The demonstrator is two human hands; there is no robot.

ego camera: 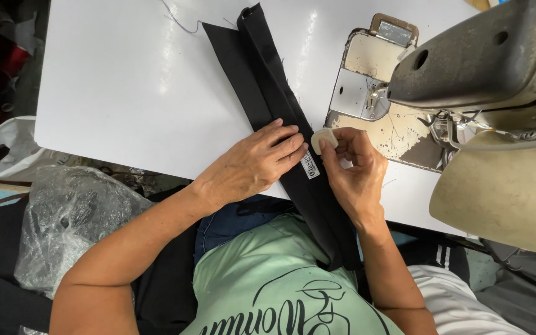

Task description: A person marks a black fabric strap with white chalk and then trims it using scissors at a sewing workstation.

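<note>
A long black fabric strip (267,80) lies diagonally across the white table (125,87), running from the far edge down into my lap. My left hand (257,162) presses flat on the strip with its fingers spread. A small white label (311,166) is sewn to the fabric just beside my left fingertips. My right hand (353,170) pinches a small cream-coloured piece of tailor's chalk (324,139) at the strip's right edge, close to the label.
A worn grey sewing machine (485,56) stands at the right, its metal bed plate (367,80) beside the fabric. A loose thread (181,22) lies at the table's far edge. Plastic bags (69,217) sit on the left below the table.
</note>
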